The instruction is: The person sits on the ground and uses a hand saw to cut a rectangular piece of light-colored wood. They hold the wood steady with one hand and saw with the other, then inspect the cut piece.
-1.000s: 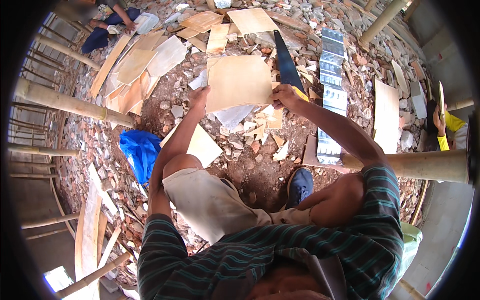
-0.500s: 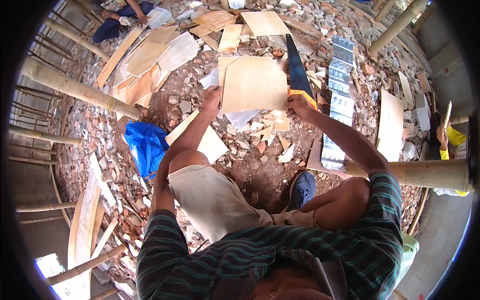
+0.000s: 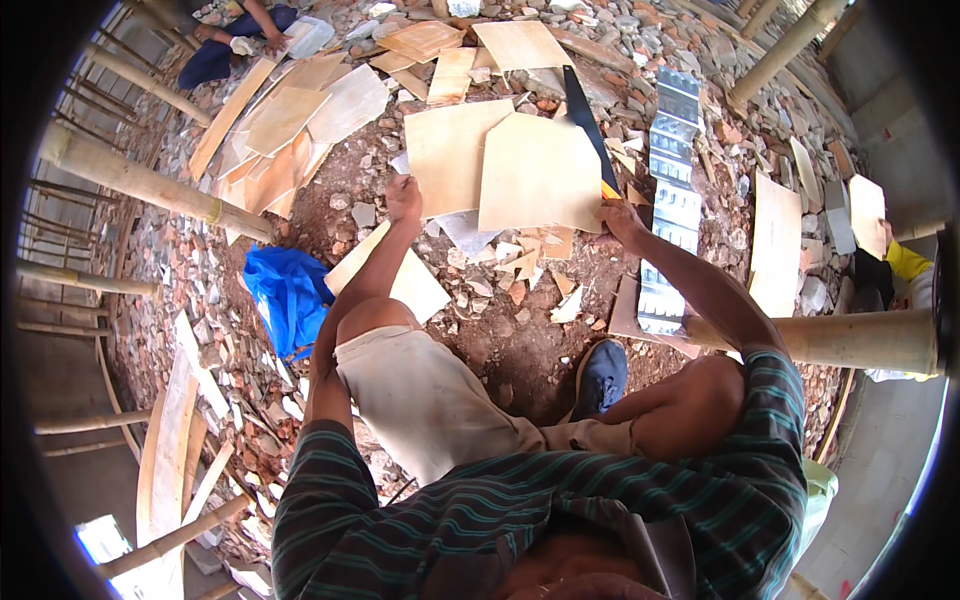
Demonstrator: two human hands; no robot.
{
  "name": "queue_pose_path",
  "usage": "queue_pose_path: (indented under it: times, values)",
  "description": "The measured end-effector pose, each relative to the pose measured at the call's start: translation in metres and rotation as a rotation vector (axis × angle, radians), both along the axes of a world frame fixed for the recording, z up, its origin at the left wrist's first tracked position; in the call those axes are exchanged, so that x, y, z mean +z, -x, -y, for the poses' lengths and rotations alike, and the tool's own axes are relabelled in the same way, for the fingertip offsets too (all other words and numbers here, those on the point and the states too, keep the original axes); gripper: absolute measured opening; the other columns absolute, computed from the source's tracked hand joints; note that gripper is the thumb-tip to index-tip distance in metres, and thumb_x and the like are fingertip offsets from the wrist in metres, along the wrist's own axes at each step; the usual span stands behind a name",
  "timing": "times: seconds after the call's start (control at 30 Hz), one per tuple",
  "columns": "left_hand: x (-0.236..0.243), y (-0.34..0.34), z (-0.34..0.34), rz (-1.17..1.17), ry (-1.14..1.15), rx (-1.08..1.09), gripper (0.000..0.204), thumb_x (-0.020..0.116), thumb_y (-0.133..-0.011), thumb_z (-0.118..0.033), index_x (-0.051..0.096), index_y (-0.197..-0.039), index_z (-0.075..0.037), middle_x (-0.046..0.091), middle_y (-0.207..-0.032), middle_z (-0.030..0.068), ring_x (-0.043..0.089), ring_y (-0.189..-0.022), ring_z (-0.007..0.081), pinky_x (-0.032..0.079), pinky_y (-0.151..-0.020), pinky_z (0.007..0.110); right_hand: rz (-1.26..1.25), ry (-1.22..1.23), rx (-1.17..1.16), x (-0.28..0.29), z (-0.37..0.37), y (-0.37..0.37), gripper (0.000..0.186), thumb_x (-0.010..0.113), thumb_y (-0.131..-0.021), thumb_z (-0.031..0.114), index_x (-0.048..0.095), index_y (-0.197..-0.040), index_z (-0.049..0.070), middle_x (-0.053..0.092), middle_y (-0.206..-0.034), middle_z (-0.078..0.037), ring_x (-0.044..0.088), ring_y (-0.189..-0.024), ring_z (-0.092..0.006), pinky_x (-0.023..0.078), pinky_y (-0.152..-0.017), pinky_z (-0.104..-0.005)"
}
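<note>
Two thin cream plywood pieces lie partly over each other in front of me. My left hand [image 3: 405, 199] is closed at the lower left edge of the left plywood piece [image 3: 445, 145]. With my right hand [image 3: 622, 222] I grip the lower right corner of the right plywood piece [image 3: 540, 175], which overlaps the left one. Beside that corner lies a handsaw [image 3: 588, 125] with a dark blade. Its orange handle is mostly hidden behind the plywood and my right hand. Small broken scraps [image 3: 535, 258] lie on the dirt below.
A pile of boards [image 3: 290, 115] lies at far left, near a blue bag [image 3: 287, 298]. On the right are a silvery corrugated strip [image 3: 677, 200], a long board [image 3: 776, 245] and a bamboo pole [image 3: 850, 343]. Co-workers sit far left and right; a yellow sleeve [image 3: 908, 262] shows. Rubble surrounds me.
The two plywood pieces, nearly stacked before, are now spread apart sideways. My right hand has moved right with its piece, which covers more of the saw. The right co-worker's board has turned.
</note>
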State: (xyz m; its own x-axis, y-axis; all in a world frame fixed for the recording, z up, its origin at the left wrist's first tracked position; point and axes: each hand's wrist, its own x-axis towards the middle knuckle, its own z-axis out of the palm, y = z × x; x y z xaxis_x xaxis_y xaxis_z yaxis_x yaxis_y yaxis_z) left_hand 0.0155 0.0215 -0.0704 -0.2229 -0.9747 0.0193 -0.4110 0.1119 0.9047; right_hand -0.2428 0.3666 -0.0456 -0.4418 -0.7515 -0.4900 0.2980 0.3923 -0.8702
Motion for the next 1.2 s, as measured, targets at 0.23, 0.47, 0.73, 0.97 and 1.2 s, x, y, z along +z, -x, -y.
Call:
queue_pose_path:
  times: [0.23, 0.47, 0.73, 0.97, 1.2]
  values:
    - [-0.010, -0.006, 0.004, -0.087, -0.034, -0.036, 0.013, 0.058, -0.087, -0.013, 0.064, -0.085, -0.001, 0.063, -0.082, 0.0096, 0.059, -0.077, 0.0201, 0.046, -0.070, 0.034, -0.138, -0.034, 0.050, 0.012, 0.007, -0.007, 0.024, 0.053, -0.090, 0.020, 0.062, -0.100, 0.001, 0.067, -0.086, -0.012, 0.070, -0.072, -0.0207, 0.060, -0.062, -0.0338]
    - [-0.075, -0.014, 0.064, 0.183, 0.451, -0.083, 0.016, 0.058, -0.089, -0.015, 0.063, -0.093, -0.001, 0.065, -0.093, 0.0100, 0.059, -0.086, 0.0213, 0.048, -0.072, 0.037, -0.184, -0.108, 0.068, 0.012, 0.007, -0.012, 0.030, 0.059, -0.093, 0.024, 0.062, -0.116, 0.005, 0.066, -0.087, -0.009, 0.067, -0.062, -0.0191, 0.060, -0.056, -0.0296]
    - [-0.013, -0.085, 0.156, 1.591, 0.688, 0.116, 0.021, 0.061, -0.092, -0.034, 0.070, -0.097, -0.016, 0.071, -0.095, 0.0029, 0.069, -0.083, 0.0136, 0.055, -0.066, 0.026, -0.250, 0.046, 0.328, -0.005, -0.003, -0.021, 0.037, 0.062, -0.089, 0.029, 0.061, -0.115, 0.003, 0.066, -0.084, -0.014, 0.068, -0.065, -0.0240, 0.057, -0.056, -0.0348]
    - [0.062, -0.113, 0.136, 0.873, 0.499, 0.199, 0.019, 0.056, -0.093, -0.020, 0.067, -0.103, -0.007, 0.066, -0.100, 0.0079, 0.065, -0.090, 0.0199, 0.054, -0.075, 0.032, -0.605, 0.039, 0.692, -0.010, 0.010, -0.054, 0.033, 0.067, -0.080, 0.029, 0.066, -0.103, 0.005, 0.068, -0.089, -0.014, 0.069, -0.076, -0.0276, 0.053, -0.070, -0.0447]
    - [0.106, -0.077, 0.054, -0.303, -0.119, 0.129, 0.019, 0.054, -0.094, -0.010, 0.065, -0.107, -0.001, 0.064, -0.104, 0.0111, 0.062, -0.095, 0.0237, 0.053, -0.081, 0.036, -1.465, -0.444, 0.351, 0.022, 0.011, 0.020, 0.016, 0.059, -0.079, 0.020, 0.067, -0.088, 0.009, 0.066, -0.080, -0.007, 0.066, -0.080, -0.0201, 0.055, -0.067, -0.0339]
